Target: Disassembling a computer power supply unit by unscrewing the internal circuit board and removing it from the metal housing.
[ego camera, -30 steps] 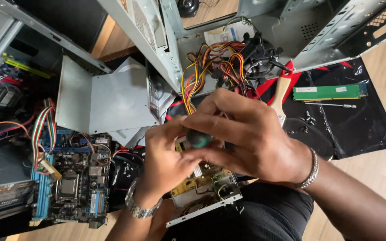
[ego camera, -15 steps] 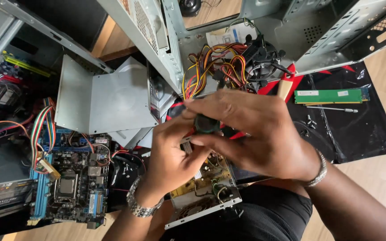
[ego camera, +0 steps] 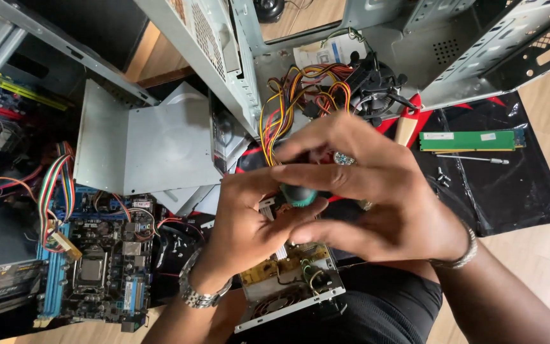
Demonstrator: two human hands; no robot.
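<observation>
My right hand (ego camera: 377, 191) curls over a screwdriver with a green and black handle (ego camera: 298, 194), fingers wrapped on its top. My left hand (ego camera: 249, 223) comes up from below and steadies the opened power supply unit (ego camera: 288, 283), thumb against the handle. The unit's yellow-brown circuit board shows beneath the hands, resting on my lap. A bundle of orange, yellow and red wires (ego camera: 300, 95) runs from behind the hands up into the grey computer case (ego camera: 415, 44). The screwdriver's tip is hidden by my fingers.
A blue motherboard (ego camera: 97, 255) with ribbon cables lies at lower left. A bent grey metal panel (ego camera: 141, 150) sits left of centre. A green memory stick (ego camera: 469, 140), a thin metal rod and loose screws lie on a black plastic sheet (ego camera: 510, 191) at right.
Both hands have stayed clasped around the screwdriver handle, with the right fingers shifting slightly over its top. The view has drifted a little; nothing else moved.
</observation>
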